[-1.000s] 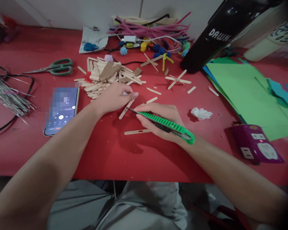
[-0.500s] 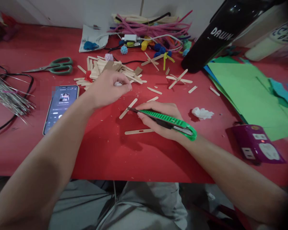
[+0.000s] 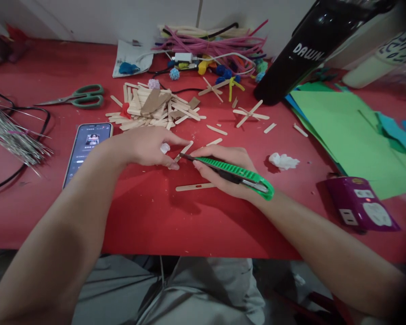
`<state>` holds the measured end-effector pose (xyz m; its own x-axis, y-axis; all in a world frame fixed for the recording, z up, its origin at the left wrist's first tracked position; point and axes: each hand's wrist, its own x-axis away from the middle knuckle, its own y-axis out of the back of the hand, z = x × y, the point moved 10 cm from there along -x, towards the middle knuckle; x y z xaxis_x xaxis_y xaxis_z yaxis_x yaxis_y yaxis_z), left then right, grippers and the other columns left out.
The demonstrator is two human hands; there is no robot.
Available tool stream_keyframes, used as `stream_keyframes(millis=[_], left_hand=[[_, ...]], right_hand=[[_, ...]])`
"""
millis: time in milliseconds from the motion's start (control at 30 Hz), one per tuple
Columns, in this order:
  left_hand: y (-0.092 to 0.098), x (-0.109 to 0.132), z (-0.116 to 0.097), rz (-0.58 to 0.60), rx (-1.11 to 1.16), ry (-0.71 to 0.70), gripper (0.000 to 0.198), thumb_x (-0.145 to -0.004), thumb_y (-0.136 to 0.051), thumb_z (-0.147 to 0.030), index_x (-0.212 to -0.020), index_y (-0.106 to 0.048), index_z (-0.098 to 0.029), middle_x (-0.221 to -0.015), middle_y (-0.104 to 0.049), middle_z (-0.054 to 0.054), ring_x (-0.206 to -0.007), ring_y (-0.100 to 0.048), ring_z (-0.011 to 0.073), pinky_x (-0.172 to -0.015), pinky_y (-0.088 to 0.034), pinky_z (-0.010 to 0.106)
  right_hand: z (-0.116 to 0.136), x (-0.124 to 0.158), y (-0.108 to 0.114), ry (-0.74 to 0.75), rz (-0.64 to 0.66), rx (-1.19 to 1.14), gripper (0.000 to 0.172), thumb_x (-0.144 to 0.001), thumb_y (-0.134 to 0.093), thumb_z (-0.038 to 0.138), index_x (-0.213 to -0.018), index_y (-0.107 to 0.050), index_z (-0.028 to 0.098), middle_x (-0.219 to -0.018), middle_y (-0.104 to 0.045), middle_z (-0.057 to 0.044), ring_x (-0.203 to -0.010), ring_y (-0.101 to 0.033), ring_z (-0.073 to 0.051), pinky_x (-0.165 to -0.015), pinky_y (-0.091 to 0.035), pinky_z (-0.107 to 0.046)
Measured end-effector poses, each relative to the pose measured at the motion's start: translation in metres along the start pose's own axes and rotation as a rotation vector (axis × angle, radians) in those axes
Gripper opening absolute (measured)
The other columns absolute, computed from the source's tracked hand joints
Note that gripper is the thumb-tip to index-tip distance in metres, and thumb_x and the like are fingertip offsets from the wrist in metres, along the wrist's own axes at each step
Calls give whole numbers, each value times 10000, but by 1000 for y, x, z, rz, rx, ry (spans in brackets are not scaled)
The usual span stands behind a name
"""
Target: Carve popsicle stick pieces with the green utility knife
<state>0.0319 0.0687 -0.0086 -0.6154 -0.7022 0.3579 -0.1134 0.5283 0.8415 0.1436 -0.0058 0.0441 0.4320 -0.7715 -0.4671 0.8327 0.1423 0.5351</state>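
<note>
My right hand [image 3: 228, 169] grips a green utility knife [image 3: 238, 171] like a pen, with its dark blade tip against the middle of a wooden popsicle stick [image 3: 185, 151] on the red table. My left hand [image 3: 149, 146] reaches that stick from the left. Its thumb is at the lower end and its index finger near the upper end, pinning it down. Crumpled white tissue [image 3: 164, 148] shows at the curled fingers of my left hand. Just below lies another popsicle stick [image 3: 186, 188] with a small slot cut in it, partly hidden by my right hand.
A heap of popsicle sticks [image 3: 152, 106] lies behind my left hand, with scissors [image 3: 88, 96] and a phone [image 3: 88, 146] to its left. Crossed sticks [image 3: 252, 113], a black bottle [image 3: 297, 54], green paper [image 3: 352, 126] and a purple power adapter [image 3: 360, 203] stand or lie rightward.
My left hand has come down and toward me, from above the table onto the popsicle stick, and the tissue came along. My right hand and the knife have barely moved.
</note>
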Motion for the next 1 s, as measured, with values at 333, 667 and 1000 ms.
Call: stream_keyframes(millis=[333, 667, 1000], left_hand=[[-7, -2, 2, 104, -34, 52, 740, -700, -641, -582, -1396, -491, -379, -1416, -545, 8, -1226, -521, 288, -972, -405, 352], [-9, -4, 1, 113, -54, 39, 739, -715, -620, -564, -1408, -481, -347, -1440, -526, 1, -1257, -498, 274, -994, -393, 332], [-9, -3, 0, 120, -39, 33, 737, -716, -620, -566, -1404, -489, -338, -1445, -523, 3, -1272, -489, 273, -1020, -380, 337]], right_hand=[[7, -4, -1, 39, 16, 21, 123, -892, -570, 183, -974, -659, 168, -748, -673, -12, -592, -585, -76, -616, -480, -182], [10, -3, -1, 98, 5, 54, 119, -872, -585, 157, -969, -654, 159, -762, -693, -26, -627, -621, -87, -654, -498, -192], [14, -4, 0, 118, 16, 69, 128, -869, -591, 155, -980, -653, 168, -781, -703, -28, -638, -635, -94, -666, -501, -195]])
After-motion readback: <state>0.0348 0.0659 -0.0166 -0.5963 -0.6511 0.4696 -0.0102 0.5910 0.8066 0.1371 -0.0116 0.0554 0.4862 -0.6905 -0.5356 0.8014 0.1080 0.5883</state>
